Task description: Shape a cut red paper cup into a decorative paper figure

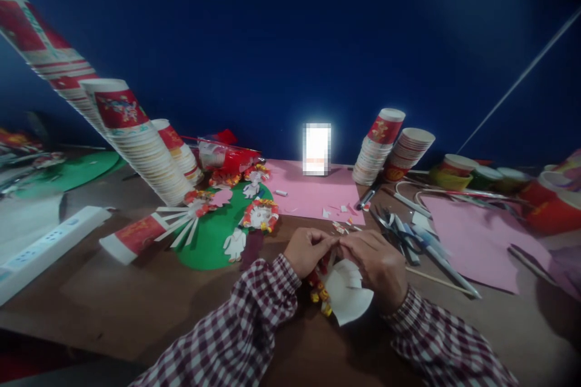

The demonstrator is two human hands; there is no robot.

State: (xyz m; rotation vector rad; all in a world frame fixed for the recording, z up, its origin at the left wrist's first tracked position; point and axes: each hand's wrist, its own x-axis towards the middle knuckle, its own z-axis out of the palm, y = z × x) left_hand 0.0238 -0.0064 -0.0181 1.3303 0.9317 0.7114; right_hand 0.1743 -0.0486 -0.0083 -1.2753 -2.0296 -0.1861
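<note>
— Dark blue wall [254, 42] behind, brown table [91, 308] in front. What are the fingers doing?
— Both hands are pinched. The left hand [306, 254] has thumb and forefinger closed together, and the right hand [379, 260] meets it almost tip to tip. Between them is a strip of the cut paper cup [347, 293], though the fingers hide most of it.
— Where's the cup itself?
— At the near middle, below the hands, its white inside showing and red and yellow strips along its left side.
— And just around it?
— Paper scraps on the far side, by a pink sheet [313, 202]. To the left, green paper [204, 256] carrying a white figure cutout [235, 245]; to the right, a pen [447, 267].
— Farther out?
— A fallen cup [136, 237] and a power strip [54, 242] on the left, a tall cup stack [140, 148] beyond them, and another stack [376, 148] far right of the pink sheet.
</note>
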